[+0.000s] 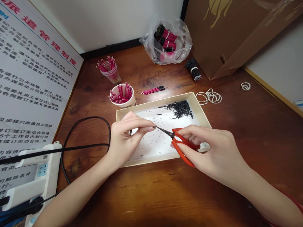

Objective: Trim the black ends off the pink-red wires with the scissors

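My left hand (129,137) pinches a short thin wire piece between thumb and fingers over the shallow white tray (203,115). My right hand (208,149) grips small orange-handled scissors (182,143), whose dark blade tips meet the wire end at my left fingertips. A heap of black wire offcuts (180,108) lies in the tray's far right corner, with tiny bits scattered over its floor.
A paper cup (123,96) and a clear cup (110,71) hold pink wires. Loose pink wires (153,90), a plastic bag of bundles (168,41), a black bundle (193,68) and rubber bands (210,96) lie behind. Power strip (35,176) and cable at left.
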Motion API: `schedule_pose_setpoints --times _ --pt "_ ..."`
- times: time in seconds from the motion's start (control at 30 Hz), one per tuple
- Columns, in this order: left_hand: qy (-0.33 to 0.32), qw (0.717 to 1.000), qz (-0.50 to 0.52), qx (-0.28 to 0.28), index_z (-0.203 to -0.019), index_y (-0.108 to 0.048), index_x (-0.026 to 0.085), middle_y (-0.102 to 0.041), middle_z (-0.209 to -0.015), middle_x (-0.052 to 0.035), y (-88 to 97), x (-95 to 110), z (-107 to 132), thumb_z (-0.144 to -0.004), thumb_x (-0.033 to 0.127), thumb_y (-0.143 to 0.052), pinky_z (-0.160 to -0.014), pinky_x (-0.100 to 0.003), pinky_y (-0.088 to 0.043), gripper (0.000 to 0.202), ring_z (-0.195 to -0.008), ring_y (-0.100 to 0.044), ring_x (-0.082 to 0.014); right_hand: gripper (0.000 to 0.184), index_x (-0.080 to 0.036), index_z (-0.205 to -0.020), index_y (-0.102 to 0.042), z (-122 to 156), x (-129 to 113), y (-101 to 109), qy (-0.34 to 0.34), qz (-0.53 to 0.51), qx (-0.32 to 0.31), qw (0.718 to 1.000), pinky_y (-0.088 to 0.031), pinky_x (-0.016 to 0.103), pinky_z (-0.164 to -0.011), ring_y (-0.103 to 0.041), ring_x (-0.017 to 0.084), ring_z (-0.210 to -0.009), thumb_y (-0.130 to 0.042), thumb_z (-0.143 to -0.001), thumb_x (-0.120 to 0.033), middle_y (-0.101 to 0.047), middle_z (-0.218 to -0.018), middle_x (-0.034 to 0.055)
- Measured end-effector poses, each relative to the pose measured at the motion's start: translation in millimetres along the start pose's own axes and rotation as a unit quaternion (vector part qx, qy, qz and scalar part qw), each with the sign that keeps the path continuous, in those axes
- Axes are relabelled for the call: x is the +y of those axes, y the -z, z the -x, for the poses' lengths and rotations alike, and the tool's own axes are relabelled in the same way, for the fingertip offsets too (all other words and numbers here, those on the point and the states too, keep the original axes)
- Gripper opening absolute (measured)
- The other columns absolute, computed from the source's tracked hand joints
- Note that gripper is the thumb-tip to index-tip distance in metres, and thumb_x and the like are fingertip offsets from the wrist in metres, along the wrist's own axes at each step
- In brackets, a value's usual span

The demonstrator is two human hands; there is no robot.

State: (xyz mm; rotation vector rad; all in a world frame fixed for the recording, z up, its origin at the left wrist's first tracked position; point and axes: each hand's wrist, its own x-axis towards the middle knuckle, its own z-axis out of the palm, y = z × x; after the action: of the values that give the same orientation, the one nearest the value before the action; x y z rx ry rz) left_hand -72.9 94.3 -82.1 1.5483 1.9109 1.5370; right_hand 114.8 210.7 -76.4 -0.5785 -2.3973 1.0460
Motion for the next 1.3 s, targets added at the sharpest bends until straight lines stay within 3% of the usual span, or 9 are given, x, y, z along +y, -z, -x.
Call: schedule_pose_setpoints --times 1.3 --pt "0.001 1.0 -0.006 -0.008 -0.083 -0.079 0.026 -0.077 -0.074 0.002 0.3 1.3 -1.1 -0.083 0.005 -0.072 -0.063 -0.029 -0.047 0.021 -0.068 -0.06 -0.0142 0.012 -0.021 -0.073 -0.059 -4.1 -5.3 -1.4 -0.022 -0.01 0.0 1.0 -0.041 0.021 -0.046 -0.049 0.008 -0.047 -0.065 -0.08 -0.013 -0.059 -0.058 -0.0044"
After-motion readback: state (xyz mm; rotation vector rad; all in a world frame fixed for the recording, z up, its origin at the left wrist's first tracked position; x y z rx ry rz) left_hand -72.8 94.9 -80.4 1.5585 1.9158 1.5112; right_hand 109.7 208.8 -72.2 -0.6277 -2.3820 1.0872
